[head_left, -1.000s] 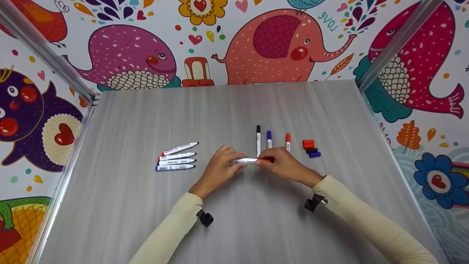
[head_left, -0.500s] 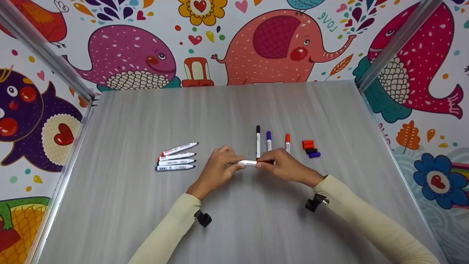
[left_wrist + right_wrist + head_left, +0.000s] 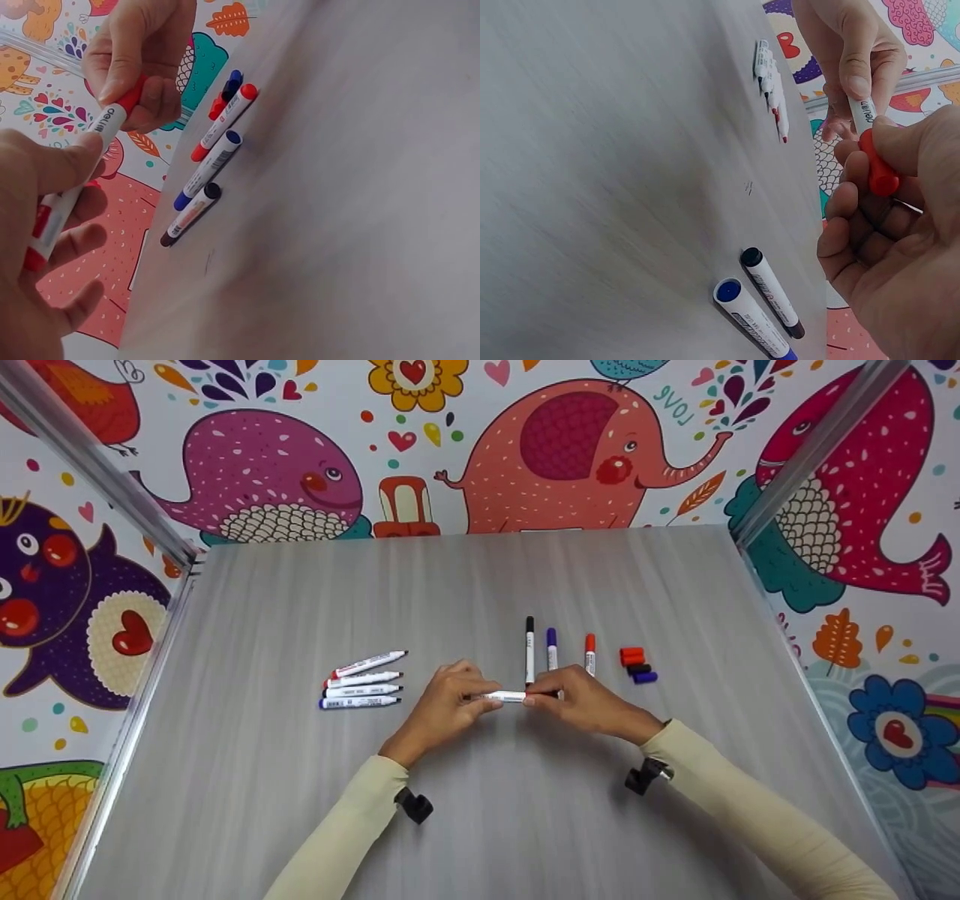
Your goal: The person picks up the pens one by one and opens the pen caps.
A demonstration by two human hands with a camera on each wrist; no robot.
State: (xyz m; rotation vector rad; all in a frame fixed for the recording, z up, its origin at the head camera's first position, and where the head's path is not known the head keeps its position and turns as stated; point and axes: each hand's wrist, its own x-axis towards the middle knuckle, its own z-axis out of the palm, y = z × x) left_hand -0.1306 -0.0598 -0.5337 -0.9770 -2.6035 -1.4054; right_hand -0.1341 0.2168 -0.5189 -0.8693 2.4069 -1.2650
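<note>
A white marker with a red cap spans the gap between the two hands. My left hand grips its white barrel between thumb and fingers, the other fingers spread loosely. From the right, my right hand pinches the red cap with thumb and curled fingers. In both wrist views the cap sits against the barrel; whether it is fully seated, I cannot tell. Just beyond the right hand lie a black-capped marker, a blue-capped marker and a red-capped marker, partly hidden by that hand in the head view.
Several uncapped markers lie side by side at the left, tips pointing right. Loose red caps, a black cap and a blue cap lie together at the right. A patterned wall borders the grey table.
The held marker has levelled and shifted slightly, and its red cap is now mostly covered by the right fingers in the head view. My left hand has edged slightly left; the loose markers have stayed put.
</note>
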